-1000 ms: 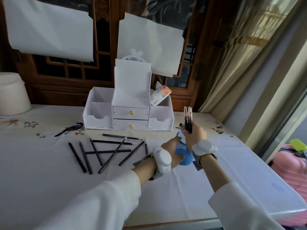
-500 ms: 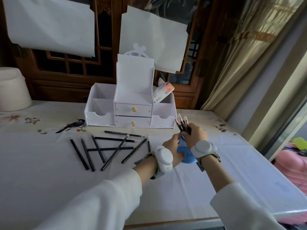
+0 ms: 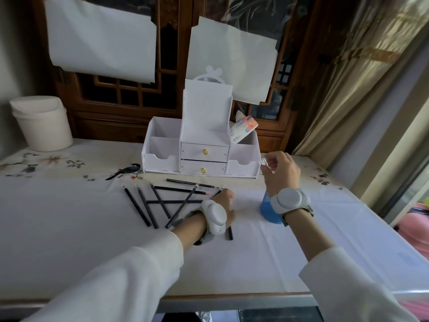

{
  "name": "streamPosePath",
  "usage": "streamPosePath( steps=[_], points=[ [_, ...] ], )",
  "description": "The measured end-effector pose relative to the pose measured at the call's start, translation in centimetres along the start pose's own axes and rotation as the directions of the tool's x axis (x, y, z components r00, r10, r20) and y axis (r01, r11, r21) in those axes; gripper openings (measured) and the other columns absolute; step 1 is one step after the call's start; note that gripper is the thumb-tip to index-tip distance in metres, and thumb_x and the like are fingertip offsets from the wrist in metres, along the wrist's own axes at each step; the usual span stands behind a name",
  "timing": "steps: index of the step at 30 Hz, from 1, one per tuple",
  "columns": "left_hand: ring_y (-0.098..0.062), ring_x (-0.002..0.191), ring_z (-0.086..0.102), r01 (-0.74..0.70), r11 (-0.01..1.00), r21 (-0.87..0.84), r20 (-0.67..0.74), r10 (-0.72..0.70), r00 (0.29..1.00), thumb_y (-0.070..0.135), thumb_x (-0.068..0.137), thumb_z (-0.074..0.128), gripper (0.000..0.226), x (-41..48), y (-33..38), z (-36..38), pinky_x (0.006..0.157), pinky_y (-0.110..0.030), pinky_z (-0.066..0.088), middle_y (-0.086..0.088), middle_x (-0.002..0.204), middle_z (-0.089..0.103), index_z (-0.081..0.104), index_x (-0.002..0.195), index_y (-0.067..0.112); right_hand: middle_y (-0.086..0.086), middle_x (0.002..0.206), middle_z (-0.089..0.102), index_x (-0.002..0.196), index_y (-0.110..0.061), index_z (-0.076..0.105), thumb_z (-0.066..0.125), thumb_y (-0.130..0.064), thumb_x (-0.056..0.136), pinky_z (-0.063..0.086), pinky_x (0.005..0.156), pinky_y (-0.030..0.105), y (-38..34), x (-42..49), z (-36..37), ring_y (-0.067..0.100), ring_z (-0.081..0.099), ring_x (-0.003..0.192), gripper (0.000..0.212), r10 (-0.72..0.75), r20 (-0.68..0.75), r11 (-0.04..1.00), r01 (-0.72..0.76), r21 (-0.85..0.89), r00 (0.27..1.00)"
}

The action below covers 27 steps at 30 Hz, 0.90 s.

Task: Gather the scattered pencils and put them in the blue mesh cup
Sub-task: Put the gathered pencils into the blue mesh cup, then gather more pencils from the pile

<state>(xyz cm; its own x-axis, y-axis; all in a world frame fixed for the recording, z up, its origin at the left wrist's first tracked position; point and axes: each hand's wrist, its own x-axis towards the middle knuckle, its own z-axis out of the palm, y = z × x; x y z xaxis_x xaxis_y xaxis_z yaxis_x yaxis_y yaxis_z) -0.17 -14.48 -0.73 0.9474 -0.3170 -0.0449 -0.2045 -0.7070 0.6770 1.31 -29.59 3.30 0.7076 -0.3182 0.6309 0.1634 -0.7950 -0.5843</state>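
Several dark pencils (image 3: 160,202) lie crossed on the white tablecloth, left of centre. My left hand (image 3: 224,202) rests palm down on the right end of that pile, fingers curled over pencil tips. One pencil (image 3: 229,233) pokes out from under its wrist. The blue mesh cup (image 3: 267,211) stands upright to the right, partly hidden by my right wrist. My right hand (image 3: 282,170) hovers just above the cup, fingers closed around a few pencils whose clear ends (image 3: 261,161) stick out above the fingers. Their shafts are hidden behind the hand.
A white desk organiser (image 3: 202,154) with two drawers stands behind the pencils, a tissue pack (image 3: 243,129) leaning in its right bin. A white bucket (image 3: 41,124) sits at the far left. The table's front edge (image 3: 232,298) is close to me. A curtain hangs at the right.
My left hand let go of the cup and moved left onto the scattered pencils. My right hand lowered the bundle of pencils, so only their top ends show now.
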Motion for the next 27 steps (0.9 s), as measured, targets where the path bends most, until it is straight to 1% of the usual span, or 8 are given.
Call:
streamPosePath(
  steps=[4,6,9,12,14,19,22,27],
  points=[
    [-0.026,0.114,0.057,0.079,0.996,0.045,0.073,-0.082,0.994,0.007,0.093,0.049,0.043,-0.8,-2.1,-1.4,0.080,-0.024,0.040,-0.016,0.132,0.055,0.040,0.135,0.006,0.004,0.094,0.061,0.100,-0.008,0.064,0.063,0.001,0.080,0.041,0.071,0.023,-1.7,-1.0,1.4,0.015,0.053,0.079,0.022,-0.029,0.091,0.999,0.031,-0.014,0.995],
    [-0.019,0.099,0.053,0.103,0.993,0.060,0.092,-0.108,0.990,0.007,0.092,0.049,0.044,-1.4,-3.1,-1.6,0.080,-0.024,0.038,-0.014,0.128,0.057,0.040,0.135,0.006,0.007,0.092,0.064,0.101,-0.007,0.063,0.060,0.000,0.080,0.042,0.072,0.026,-1.8,-1.5,2.5,0.021,0.057,0.084,0.022,0.030,0.216,0.997,-0.013,-0.082,0.976],
    [-0.014,0.091,0.044,0.116,0.991,0.071,0.087,-0.122,0.989,0.006,0.091,0.049,0.042,-2.1,-4.6,-1.7,0.078,-0.022,0.036,-0.004,0.102,0.050,0.042,0.132,0.006,0.010,0.098,0.067,0.102,-0.010,0.063,0.063,-0.013,0.081,0.046,0.077,0.028,-1.5,-2.5,4.2,0.025,0.060,0.091,0.021,0.243,0.416,0.962,-0.162,-0.221,0.876],
    [-0.015,0.090,0.044,0.113,0.991,0.074,0.105,-0.120,0.987,0.007,0.091,0.049,0.035,-2.7,-5.6,-1.9,0.068,-0.020,0.037,-0.003,0.099,0.046,0.045,0.126,0.005,0.008,0.106,0.065,0.102,-0.013,0.062,0.063,-0.036,0.083,0.040,0.071,0.026,-1.3,-3.8,5.9,0.024,0.057,0.088,0.030,0.405,0.516,0.883,-0.176,-0.436,0.755],
    [-0.017,0.090,0.045,0.106,0.992,0.072,0.123,-0.114,0.986,0.006,0.094,0.043,0.027,-3.2,-6.1,-2.1,0.057,-0.013,0.033,-0.007,0.102,0.050,0.048,0.120,0.006,0.007,0.104,0.064,0.106,-0.014,0.062,0.060,-0.046,0.082,0.038,0.069,0.026,-1.2,-4.5,6.8,0.024,0.059,0.090,0.040,0.469,0.503,0.818,-0.142,-0.558,0.726],
    [-0.027,0.112,0.059,0.110,0.992,0.064,0.074,-0.114,0.991,0.014,0.093,0.045,0.035,-4.2,-6.3,-1.9,0.092,-0.027,0.044,-0.011,0.125,0.060,0.046,0.127,0.008,0.004,0.093,0.059,0.104,-0.015,0.060,0.057,-0.044,0.082,0.036,0.064,0.024,-0.4,-6.1,7.9,0.024,0.057,0.085,0.037,0.523,0.502,0.766,-0.123,-0.631,0.689],
    [-0.026,0.113,0.059,0.105,0.993,0.058,0.067,-0.108,0.992,0.015,0.092,0.045,0.034,-4.2,-6.5,-1.7,0.094,-0.027,0.045,-0.008,0.124,0.062,0.049,0.125,0.010,0.003,0.084,0.055,0.099,-0.015,0.061,0.056,-0.039,0.081,0.027,0.048,0.020,-0.1,-6.4,8.0,0.023,0.052,0.075,0.031,0.543,0.500,0.773,-0.169,-0.612,0.675],
    [-0.026,0.116,0.058,0.093,0.994,0.058,0.082,-0.098,0.992,0.015,0.093,0.042,0.037,-4.2,-6.0,-1.6,0.098,-0.029,0.045,-0.008,0.129,0.059,0.048,0.130,0.011,0.000,0.076,0.053,0.074,-0.019,0.050,0.057,-0.048,0.078,0.033,0.055,0.022,-0.6,-6.4,7.4,0.020,0.052,0.072,0.030,0.551,0.470,0.780,-0.226,-0.584,0.689]
  ],
)
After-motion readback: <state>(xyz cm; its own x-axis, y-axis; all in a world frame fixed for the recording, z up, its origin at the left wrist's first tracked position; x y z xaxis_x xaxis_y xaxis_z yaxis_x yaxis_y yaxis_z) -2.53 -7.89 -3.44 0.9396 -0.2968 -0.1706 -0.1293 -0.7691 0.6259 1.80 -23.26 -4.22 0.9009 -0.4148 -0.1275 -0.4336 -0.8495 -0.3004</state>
